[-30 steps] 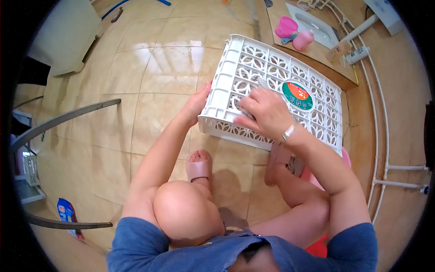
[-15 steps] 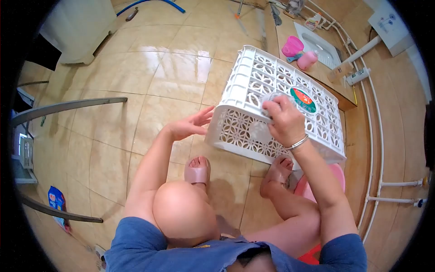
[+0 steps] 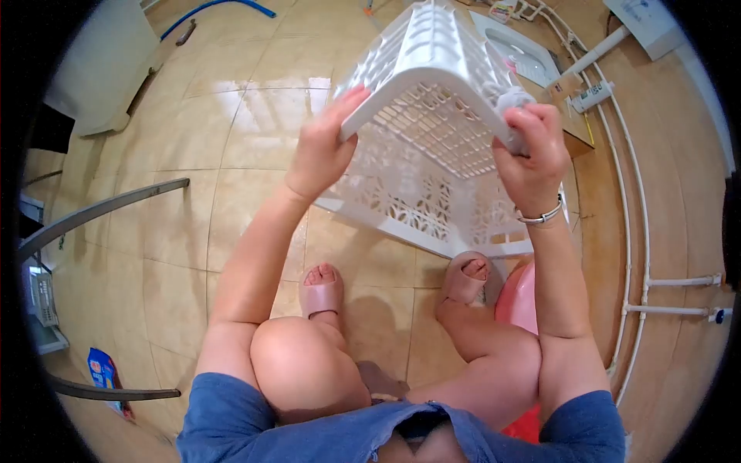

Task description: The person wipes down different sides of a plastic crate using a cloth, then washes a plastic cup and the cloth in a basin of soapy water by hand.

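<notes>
While its near rim is being clasped by the left hand (image 3: 321, 153) and, with a pale cloth (image 3: 512, 97), by the right hand (image 3: 537, 158), the white crate (image 3: 432, 108) is being held tilted between them, open side facing the camera.

The basket (image 3: 424, 75) is smooth moulded plastic, the floor (image 3: 255, 127) glossy tile, the bracelet (image 3: 540, 220) polished metal, the shirt (image 3: 230, 409) matt cloth.

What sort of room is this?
Probably a bathroom or washroom: there's what looks like a squat toilet in a raised platform, exposed white pipes along the wall, and a shiny tiled floor.
</notes>
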The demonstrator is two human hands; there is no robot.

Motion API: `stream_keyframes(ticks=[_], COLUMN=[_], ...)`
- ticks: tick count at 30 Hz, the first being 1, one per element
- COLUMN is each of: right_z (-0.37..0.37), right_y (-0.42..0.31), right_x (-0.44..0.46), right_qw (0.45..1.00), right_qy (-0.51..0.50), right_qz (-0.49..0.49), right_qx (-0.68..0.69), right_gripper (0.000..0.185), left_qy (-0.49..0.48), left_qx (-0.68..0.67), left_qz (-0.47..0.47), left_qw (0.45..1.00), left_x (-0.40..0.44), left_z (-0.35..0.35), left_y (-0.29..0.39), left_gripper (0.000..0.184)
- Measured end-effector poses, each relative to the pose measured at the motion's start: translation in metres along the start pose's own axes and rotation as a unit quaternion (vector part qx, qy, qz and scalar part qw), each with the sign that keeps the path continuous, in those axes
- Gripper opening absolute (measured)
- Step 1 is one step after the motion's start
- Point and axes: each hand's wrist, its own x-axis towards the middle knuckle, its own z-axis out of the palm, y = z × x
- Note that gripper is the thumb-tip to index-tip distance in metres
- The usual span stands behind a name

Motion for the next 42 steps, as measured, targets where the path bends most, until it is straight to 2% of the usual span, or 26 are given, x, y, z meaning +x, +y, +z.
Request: stream_keyframes(ticks=[1,3,4,6,7,9,11,12,14,16,18,20,21,24,26,28,30,32,34,36,38,39,40,41,42], right_z=[-0.005,-0.018,-0.028,-0.044,-0.054,-0.076,-0.103,-0.110,-0.130,-0.139,-0.154,-0.154,-0.155,-0.175,-0.196,-0.218,-0.239,-0.261,-0.264,-0.253,-0.234,-0.219,-0.200,-0.181,-0.160], right_y=[0.008,0.020,0.030,0.043,0.053,0.066,0.079,0.086,0.100,0.105,0.116,0.107,0.106,0.122,0.134,0.128,0.131,0.147,0.145,0.140,0.136,0.128,0.116,0.111,0.105], right_x=[0.004,0.009,0.013,0.004,-0.002,-0.007,-0.018,-0.025,-0.038,-0.056,-0.076,-0.096,-0.102,-0.124,-0.138,-0.114,-0.092,-0.078,-0.063,-0.024,0.019,0.041,0.056,0.073,0.085], right_qw=[1.000,0.998,0.995,0.993,0.992,0.990,0.967,0.966,0.943,0.941,0.936,0.897,0.894,0.859,0.807,0.786,0.764,0.752,0.801,0.826,0.867,0.879,0.891,0.891,0.888], right_qy=[0.026,0.064,0.098,0.111,0.107,0.112,0.039,0.047,0.043,0.025,0.004,-0.012,-0.011,-0.057,-0.211,-0.231,-0.254,-0.192,-0.092,-0.028,-0.039,-0.060,-0.080,-0.133,-0.184], right_qz=[0.007,0.016,0.023,0.040,0.065,0.084,0.253,0.253,0.329,0.338,0.351,0.442,0.449,0.505,0.530,0.557,0.581,0.608,0.552,0.519,0.445,0.412,0.378,0.373,0.366], right_qx=[0.005,0.008,0.015,0.006,0.002,-0.009,-0.007,-0.014,0.011,-0.001,-0.011,0.006,-0.001,0.054,0.157,0.137,0.119,0.169,0.213,0.219,0.223,0.230,0.238,0.224,0.209], right_gripper=[0.032,0.031,0.030,0.029,0.028,0.027,0.028,0.028,0.034,0.039,0.044,0.051,0.051,0.054,0.054,0.051,0.048,0.042,0.036,0.030,0.030,0.031,0.034,0.036,0.038], left_qy=[-0.003,-0.031,-0.036,-0.073,-0.100,-0.134,-0.195,-0.230,-0.260,-0.294,-0.285,-0.284,-0.286,-0.325,-0.347,-0.484,-0.465,-0.330,-0.300,-0.267,-0.270,-0.268,-0.253,-0.235,-0.232], left_qx=[-0.001,0.022,0.022,0.108,0.160,0.179,0.222,0.252,0.258,0.278,0.271,0.269,0.270,0.235,0.246,0.020,-0.028,0.021,0.057,0.092,-0.111,-0.113,-0.191,-0.267,-0.267], left_qz=[0.002,0.084,0.088,0.167,0.175,0.187,0.194,0.191,0.207,0.234,0.271,0.294,0.313,0.315,0.313,0.211,0.084,0.022,0.039,0.052,-0.090,-0.093,-0.130,-0.168,-0.170], left_qw=[1.000,0.996,0.995,0.977,0.966,0.956,0.935,0.920,0.907,0.884,0.879,0.872,0.865,0.860,0.849,0.849,0.881,0.944,0.951,0.958,0.952,0.952,0.939,0.919,0.920], left_x=[0.021,0.061,0.082,0.114,0.124,0.139,0.151,0.152,0.160,0.159,0.158,0.145,0.145,0.144,0.144,0.166,0.183,0.189,0.177,0.175,0.173,0.171,0.164,0.163,0.163], left_z=[-0.003,-0.008,-0.004,0.002,0.009,0.028,0.048,0.058,0.079,0.087,0.111,0.123,0.124,0.137,0.131,0.105,0.081,0.074,0.080,0.084,0.088,0.089,0.087,0.087,0.086], left_y=[0.012,0.035,0.050,0.078,0.096,0.127,0.166,0.179,0.206,0.214,0.225,0.225,0.227,0.235,0.235,0.218,0.191,0.155,0.121,0.107,0.109,0.106,0.101,0.098,0.098], left_gripper=[0.047,0.042,0.042,0.036,0.042,0.034,0.033,0.034,0.036,0.037,0.040,0.040,0.039,0.037,0.035,0.032,0.030,0.027,0.028,0.030,0.034,0.034,0.034,0.034,0.034])
